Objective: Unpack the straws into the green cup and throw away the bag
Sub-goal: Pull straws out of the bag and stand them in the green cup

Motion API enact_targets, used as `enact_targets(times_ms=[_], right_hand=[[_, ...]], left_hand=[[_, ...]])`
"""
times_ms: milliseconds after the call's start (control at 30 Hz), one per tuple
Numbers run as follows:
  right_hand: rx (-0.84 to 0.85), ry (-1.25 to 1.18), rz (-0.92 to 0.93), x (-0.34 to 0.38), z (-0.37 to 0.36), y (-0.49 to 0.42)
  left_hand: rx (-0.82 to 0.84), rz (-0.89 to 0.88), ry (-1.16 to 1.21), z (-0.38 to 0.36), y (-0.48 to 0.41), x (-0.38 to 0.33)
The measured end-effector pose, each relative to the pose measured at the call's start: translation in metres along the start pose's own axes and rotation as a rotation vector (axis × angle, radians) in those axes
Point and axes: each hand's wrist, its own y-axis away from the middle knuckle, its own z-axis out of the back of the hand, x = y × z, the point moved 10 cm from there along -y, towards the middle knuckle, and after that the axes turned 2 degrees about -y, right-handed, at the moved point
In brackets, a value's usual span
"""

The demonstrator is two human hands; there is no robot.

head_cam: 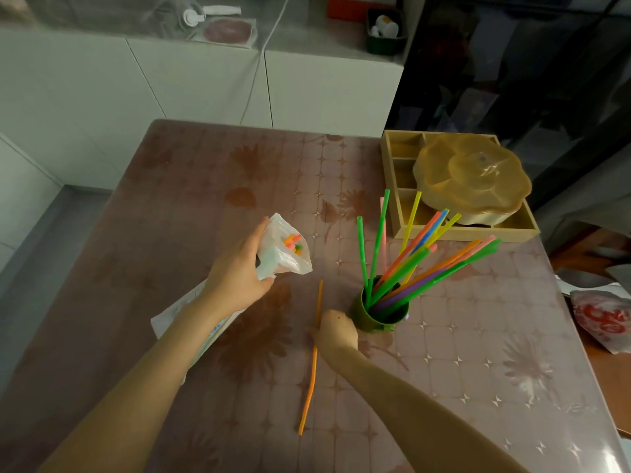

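Far-L half of table (pixel 211 172): open surface, free passage. Access to green cup (pixel 368 319) from R and far side blocked by straws (pixel 409 266) fanning up and out. Wooden tray (pixel 512 229) w/ lidded dish (pixel 474 179) fills far-R corner. Orange straw (pixel 312 370) lies across centre lane; bag (pixel 286 254) is held up just L of it.

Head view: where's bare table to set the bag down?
Bare: the far table beyond the bag and left of the wooden tray; also the near-right stretch, this side of the green cup. Crowded: the middle, with left hand, right hand, the orange straw and the cup's fanned straws.
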Motion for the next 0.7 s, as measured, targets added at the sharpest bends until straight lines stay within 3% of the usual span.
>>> enact_targets(times_ms=[100, 167, 233, 333, 433, 567, 700], right_hand=[[0.036, -0.062, 0.014, 0.013, 0.001, 0.006], [-0.028, -0.163, 0.106, 0.025, 0.025, 0.023], [-0.226, -0.243, 0.258, 0.030, 0.071, 0.056], [-0.687, -0.438, 0.471, 0.012, 0.176, 0.136], [-1.015, -0.451, 0.553, -0.021, 0.242, 0.181], [-0.955, -0.359, 0.455, -0.044, 0.231, 0.150], [-0.681, -0.343, 0.250, -0.065, 0.184, 0.092]], left_hand=[[-0.004, -0.026, 0.009, 0.000, 0.002, -0.003], [-0.018, -0.049, 0.026, 0.003, 0.003, -0.009], [-0.033, -0.063, 0.048, 0.009, 0.005, -0.014], [-0.027, -0.098, 0.043, 0.012, 0.006, -0.022], [-0.017, -0.163, 0.027, 0.011, 0.006, -0.036], [-0.014, -0.198, 0.003, 0.013, 0.008, -0.052], [-0.032, -0.209, -0.045, 0.022, 0.011, -0.069]])
